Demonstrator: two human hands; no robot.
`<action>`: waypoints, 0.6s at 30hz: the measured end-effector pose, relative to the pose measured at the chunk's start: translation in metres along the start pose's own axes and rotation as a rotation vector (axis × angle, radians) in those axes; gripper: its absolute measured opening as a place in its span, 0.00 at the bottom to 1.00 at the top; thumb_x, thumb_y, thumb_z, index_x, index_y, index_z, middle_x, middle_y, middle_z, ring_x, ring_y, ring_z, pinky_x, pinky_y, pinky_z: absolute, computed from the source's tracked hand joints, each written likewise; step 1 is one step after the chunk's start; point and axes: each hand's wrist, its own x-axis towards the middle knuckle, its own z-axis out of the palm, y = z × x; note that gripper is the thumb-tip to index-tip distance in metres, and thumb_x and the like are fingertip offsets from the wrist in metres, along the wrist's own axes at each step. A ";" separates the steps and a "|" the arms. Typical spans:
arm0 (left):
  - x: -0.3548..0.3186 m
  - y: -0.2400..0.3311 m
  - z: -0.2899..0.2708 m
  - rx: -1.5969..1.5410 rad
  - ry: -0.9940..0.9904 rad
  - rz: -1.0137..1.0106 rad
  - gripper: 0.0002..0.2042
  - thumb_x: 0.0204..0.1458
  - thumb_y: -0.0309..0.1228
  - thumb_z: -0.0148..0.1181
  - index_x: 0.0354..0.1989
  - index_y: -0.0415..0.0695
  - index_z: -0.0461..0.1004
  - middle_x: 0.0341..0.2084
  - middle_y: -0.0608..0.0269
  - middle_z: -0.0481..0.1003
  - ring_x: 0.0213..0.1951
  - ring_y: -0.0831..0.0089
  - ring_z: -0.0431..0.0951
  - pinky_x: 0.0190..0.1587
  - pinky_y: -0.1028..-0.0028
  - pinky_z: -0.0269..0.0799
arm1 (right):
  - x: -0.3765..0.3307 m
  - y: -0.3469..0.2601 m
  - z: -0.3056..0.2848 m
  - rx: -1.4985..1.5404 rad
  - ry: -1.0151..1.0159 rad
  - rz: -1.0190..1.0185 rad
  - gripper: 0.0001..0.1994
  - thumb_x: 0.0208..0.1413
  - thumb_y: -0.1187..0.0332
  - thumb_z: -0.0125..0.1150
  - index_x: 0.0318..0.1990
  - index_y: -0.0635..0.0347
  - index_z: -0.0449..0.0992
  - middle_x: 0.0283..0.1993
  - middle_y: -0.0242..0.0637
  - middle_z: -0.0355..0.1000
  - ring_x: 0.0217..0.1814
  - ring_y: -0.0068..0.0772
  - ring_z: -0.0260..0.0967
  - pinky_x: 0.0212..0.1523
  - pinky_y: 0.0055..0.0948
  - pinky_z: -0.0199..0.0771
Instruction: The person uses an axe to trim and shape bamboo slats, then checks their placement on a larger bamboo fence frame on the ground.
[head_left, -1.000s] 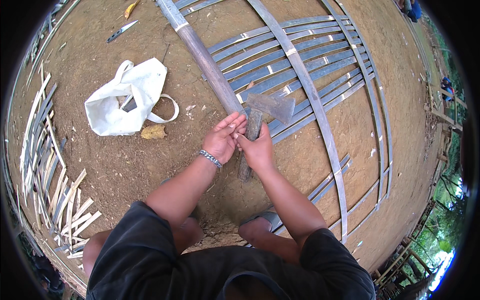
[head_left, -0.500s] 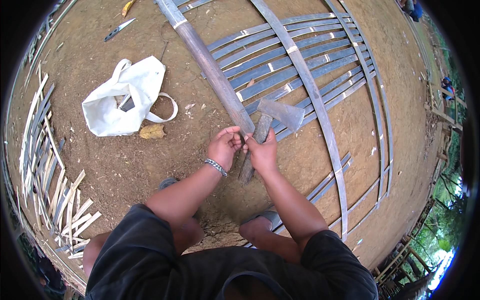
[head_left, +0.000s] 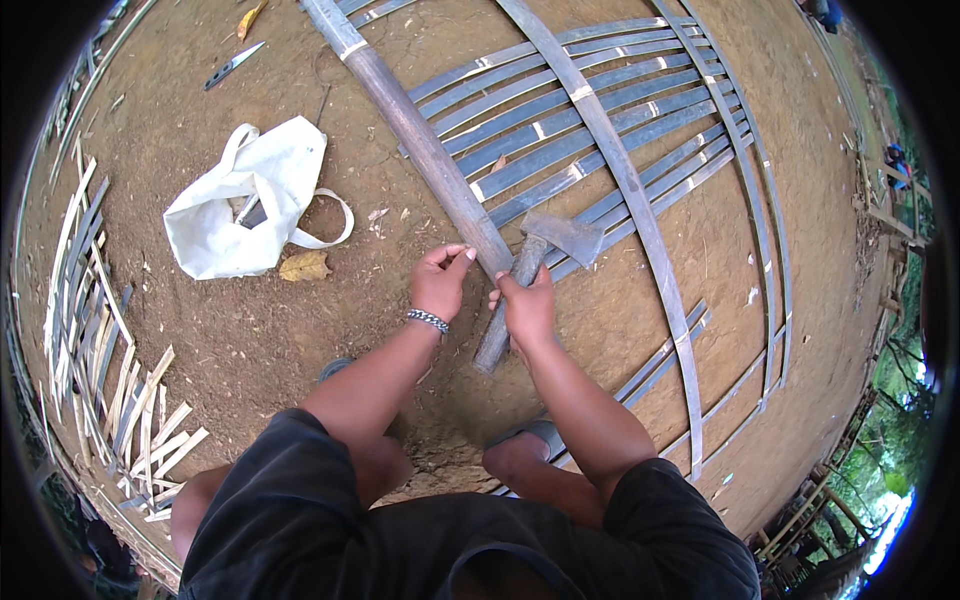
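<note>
My right hand (head_left: 527,305) grips the wooden handle of a hatchet (head_left: 540,260), whose grey blade points right, just beside the near end of a long bamboo pole (head_left: 420,145). That pole lies on bare dirt and runs away to the upper left. My left hand (head_left: 438,283) sits at the pole's near end, its fingertips touching it. A metal bracelet circles the left wrist.
Long split bamboo slats (head_left: 590,130) lie fanned out on the ground to the right. A white cloth bag (head_left: 250,200) and a dry leaf (head_left: 305,266) lie to the left, a knife (head_left: 232,65) farther off. Short bamboo strips (head_left: 110,370) are piled at the far left.
Both hands have come a little nearer to me along the pole's end. The hatchet head has swung from upright over the pole to lying off to its right.
</note>
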 end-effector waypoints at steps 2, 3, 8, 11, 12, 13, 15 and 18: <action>0.008 -0.001 -0.001 0.092 0.030 0.080 0.07 0.55 0.30 0.68 0.36 0.39 0.82 0.26 0.71 0.78 0.29 0.83 0.72 0.34 0.78 0.69 | 0.003 0.001 0.002 -0.011 0.008 0.038 0.14 0.55 0.79 0.60 0.47 0.64 0.64 0.35 0.39 0.72 0.25 0.27 0.71 0.23 0.28 0.73; 0.010 0.004 0.001 0.159 0.036 0.104 0.07 0.54 0.30 0.68 0.36 0.39 0.82 0.26 0.69 0.78 0.28 0.82 0.72 0.33 0.77 0.70 | 0.004 0.002 0.002 -0.018 0.015 0.059 0.15 0.55 0.78 0.60 0.47 0.64 0.63 0.35 0.39 0.71 0.25 0.27 0.71 0.23 0.29 0.73; 0.018 0.020 0.011 0.423 0.081 0.279 0.06 0.52 0.29 0.68 0.36 0.41 0.83 0.27 0.60 0.79 0.25 0.74 0.77 0.31 0.74 0.72 | 0.010 0.000 0.006 -0.015 -0.011 0.072 0.16 0.55 0.78 0.60 0.49 0.65 0.63 0.36 0.40 0.71 0.25 0.28 0.71 0.23 0.29 0.74; 0.024 0.019 0.015 0.478 0.112 0.474 0.06 0.51 0.29 0.69 0.35 0.44 0.84 0.24 0.61 0.77 0.25 0.73 0.74 0.30 0.74 0.70 | 0.012 0.001 0.005 -0.011 -0.020 0.077 0.16 0.55 0.78 0.60 0.49 0.65 0.63 0.35 0.40 0.71 0.25 0.28 0.71 0.23 0.29 0.74; 0.027 0.017 0.016 0.477 0.113 0.516 0.05 0.51 0.29 0.69 0.35 0.44 0.84 0.24 0.61 0.76 0.25 0.72 0.74 0.30 0.73 0.70 | 0.013 0.001 0.005 -0.011 -0.024 0.079 0.16 0.55 0.78 0.60 0.49 0.65 0.63 0.35 0.40 0.71 0.25 0.27 0.71 0.23 0.29 0.73; 0.029 0.014 0.017 0.476 0.114 0.559 0.05 0.50 0.29 0.69 0.34 0.44 0.84 0.24 0.61 0.76 0.25 0.70 0.74 0.29 0.72 0.70 | 0.013 0.001 0.004 -0.020 -0.027 0.078 0.16 0.55 0.78 0.60 0.48 0.65 0.63 0.35 0.40 0.71 0.25 0.27 0.71 0.22 0.29 0.73; 0.032 0.010 0.018 0.499 0.124 0.600 0.04 0.50 0.28 0.69 0.33 0.45 0.84 0.24 0.61 0.75 0.25 0.68 0.74 0.29 0.70 0.70 | 0.013 0.000 0.001 -0.037 -0.029 0.078 0.16 0.54 0.78 0.60 0.48 0.65 0.63 0.34 0.39 0.71 0.24 0.27 0.71 0.22 0.29 0.73; 0.035 0.004 0.020 0.555 0.141 0.593 0.03 0.50 0.28 0.69 0.32 0.45 0.84 0.24 0.60 0.74 0.27 0.65 0.75 0.31 0.67 0.70 | 0.016 0.001 -0.002 -0.050 -0.046 0.080 0.16 0.54 0.79 0.60 0.48 0.65 0.62 0.34 0.39 0.71 0.24 0.27 0.71 0.22 0.29 0.73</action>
